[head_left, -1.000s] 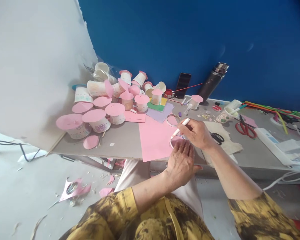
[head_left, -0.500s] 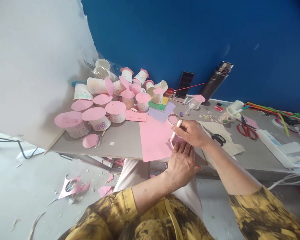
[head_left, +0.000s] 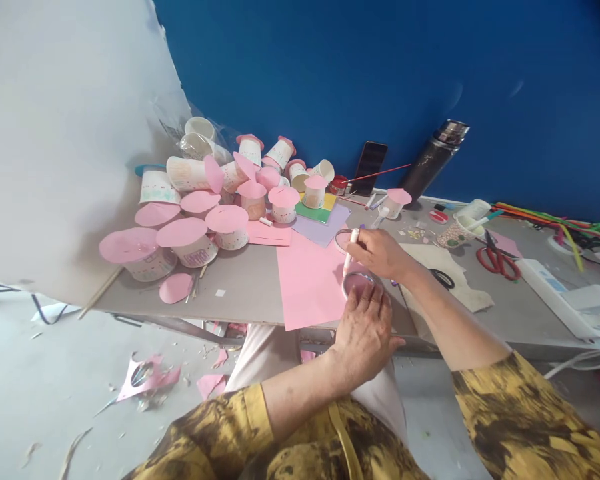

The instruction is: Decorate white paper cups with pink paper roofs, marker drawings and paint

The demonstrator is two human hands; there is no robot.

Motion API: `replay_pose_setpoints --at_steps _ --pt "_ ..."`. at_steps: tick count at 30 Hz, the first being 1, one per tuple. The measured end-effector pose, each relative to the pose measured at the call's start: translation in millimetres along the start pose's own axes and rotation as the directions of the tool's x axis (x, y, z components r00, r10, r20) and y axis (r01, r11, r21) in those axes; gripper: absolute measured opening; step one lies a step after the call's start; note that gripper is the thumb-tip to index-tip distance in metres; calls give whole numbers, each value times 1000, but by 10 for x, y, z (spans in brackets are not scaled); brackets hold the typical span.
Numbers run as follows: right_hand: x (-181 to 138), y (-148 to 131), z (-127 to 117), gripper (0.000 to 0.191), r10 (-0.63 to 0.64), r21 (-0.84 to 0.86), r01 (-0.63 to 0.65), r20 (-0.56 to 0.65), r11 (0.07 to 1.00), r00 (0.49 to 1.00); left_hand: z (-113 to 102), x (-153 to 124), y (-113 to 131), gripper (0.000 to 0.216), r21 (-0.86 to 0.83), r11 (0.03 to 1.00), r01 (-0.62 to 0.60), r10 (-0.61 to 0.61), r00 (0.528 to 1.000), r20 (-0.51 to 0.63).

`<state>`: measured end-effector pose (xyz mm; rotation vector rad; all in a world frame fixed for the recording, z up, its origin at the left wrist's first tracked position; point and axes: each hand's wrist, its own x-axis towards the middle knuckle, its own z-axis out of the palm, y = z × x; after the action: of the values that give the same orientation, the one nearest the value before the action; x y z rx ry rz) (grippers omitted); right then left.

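Note:
A white marker (head_left: 350,253) is gripped upright in my right hand (head_left: 384,255), its tip down at the left edge of a round ring (head_left: 345,287). That ring lies on a sheet of pink paper (head_left: 305,287) near the table's front edge. My left hand (head_left: 364,330) lies flat with fingers stretched, their tips resting on the ring's near part and the paper. Behind the marker is another round outline or ring (head_left: 337,240), partly hidden by my right hand. Black-handled scissors (head_left: 443,278) show beside my right forearm, their blades hidden.
Paper cups with pink paper tops (head_left: 187,240) crowd the table's left side. Purple paper (head_left: 325,227) lies behind the pink sheet. A dark flask (head_left: 433,160) and a phone (head_left: 371,167) lean at the wall. Red-handled scissors (head_left: 500,263) and a white power strip (head_left: 550,300) lie right.
My right hand and the marker have shifted slightly back and left around the ring, uncovering more of it. My left hand stays in place. The view has shifted a little.

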<state>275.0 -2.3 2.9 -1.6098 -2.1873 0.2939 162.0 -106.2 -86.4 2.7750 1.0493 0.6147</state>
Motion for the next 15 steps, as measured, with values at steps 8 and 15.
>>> replay_pose_setpoints --at_steps 8,15 --pt "-52 370 -40 32 179 24 -177 -122 984 976 -13 2 -7 68 -18 1000 9 -9 1000 -10" --pt "-422 496 -218 34 325 154 -292 -292 944 900 -43 11 0 73 -32 999 18 -17 999 37"
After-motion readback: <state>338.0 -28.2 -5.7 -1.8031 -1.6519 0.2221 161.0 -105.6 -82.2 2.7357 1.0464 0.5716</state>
